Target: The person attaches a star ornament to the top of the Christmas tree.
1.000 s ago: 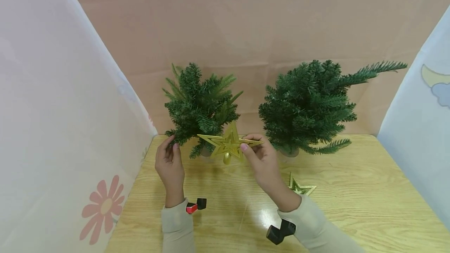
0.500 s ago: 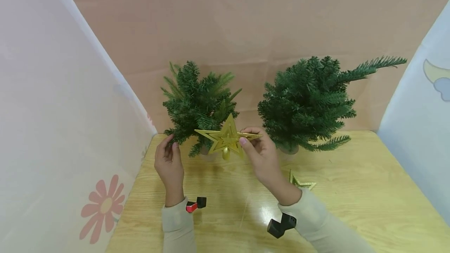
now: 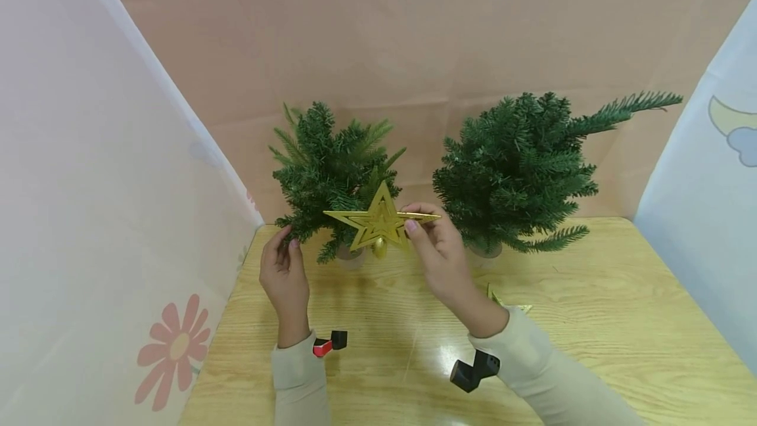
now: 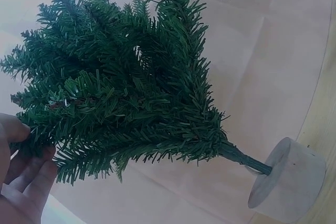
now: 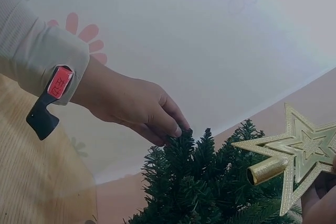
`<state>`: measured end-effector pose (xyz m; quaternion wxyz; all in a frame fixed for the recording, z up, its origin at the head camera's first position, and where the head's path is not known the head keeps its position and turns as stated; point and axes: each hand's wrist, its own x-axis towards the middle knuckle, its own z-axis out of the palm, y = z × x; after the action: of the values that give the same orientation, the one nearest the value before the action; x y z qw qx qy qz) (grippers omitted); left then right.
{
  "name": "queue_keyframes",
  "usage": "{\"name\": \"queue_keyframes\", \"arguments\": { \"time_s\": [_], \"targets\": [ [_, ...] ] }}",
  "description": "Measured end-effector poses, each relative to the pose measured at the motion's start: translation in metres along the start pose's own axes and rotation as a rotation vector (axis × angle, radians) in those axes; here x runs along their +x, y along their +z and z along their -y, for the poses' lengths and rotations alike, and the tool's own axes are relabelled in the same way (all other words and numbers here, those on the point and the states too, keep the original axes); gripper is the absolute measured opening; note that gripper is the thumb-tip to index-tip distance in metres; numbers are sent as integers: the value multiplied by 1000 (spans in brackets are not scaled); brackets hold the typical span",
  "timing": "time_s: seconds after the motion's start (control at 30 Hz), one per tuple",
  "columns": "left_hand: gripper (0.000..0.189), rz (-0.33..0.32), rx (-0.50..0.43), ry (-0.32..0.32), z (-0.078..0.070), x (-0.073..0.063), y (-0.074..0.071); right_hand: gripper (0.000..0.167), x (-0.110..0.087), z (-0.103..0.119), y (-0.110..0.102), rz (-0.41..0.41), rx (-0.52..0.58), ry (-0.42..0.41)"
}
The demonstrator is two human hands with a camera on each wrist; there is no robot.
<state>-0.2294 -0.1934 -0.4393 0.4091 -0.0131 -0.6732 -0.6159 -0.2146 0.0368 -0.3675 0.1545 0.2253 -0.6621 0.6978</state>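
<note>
On the left stands a small artificial Christmas tree (image 3: 331, 176), its trunk set in a round pale base (image 4: 294, 182). My left hand (image 3: 286, 281) pinches a branch tip on the tree's near left side, thumb against fingers. With thumb and fingers my right hand (image 3: 443, 258) grips one point of a gold star tree topper (image 3: 378, 219). The topper is held in front of the left tree, above the table. Its hollow gold socket (image 5: 266, 170) shows beneath the star in the right wrist view, apart from the branches.
A second, fuller Christmas tree (image 3: 514, 169) stands to the right, one long branch jutting sideways. Another gold star (image 3: 522, 308) lies on the wooden table (image 3: 597, 321), mostly hidden behind my right forearm. Cloth walls (image 3: 414, 31) enclose the back and both sides.
My right hand has lifted the star topper and shifted it slightly left. My right forearm now covers more of the star on the table. The left hand keeps its place on the branch.
</note>
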Motion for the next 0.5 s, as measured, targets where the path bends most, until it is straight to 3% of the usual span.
{"name": "queue_keyframes", "arguments": {
  "time_s": [0.5],
  "targets": [
    [26, -2, 0, 3, 2, 0, 0, 22, 14, 0, -1, 6, 8, 10]
  ]
}}
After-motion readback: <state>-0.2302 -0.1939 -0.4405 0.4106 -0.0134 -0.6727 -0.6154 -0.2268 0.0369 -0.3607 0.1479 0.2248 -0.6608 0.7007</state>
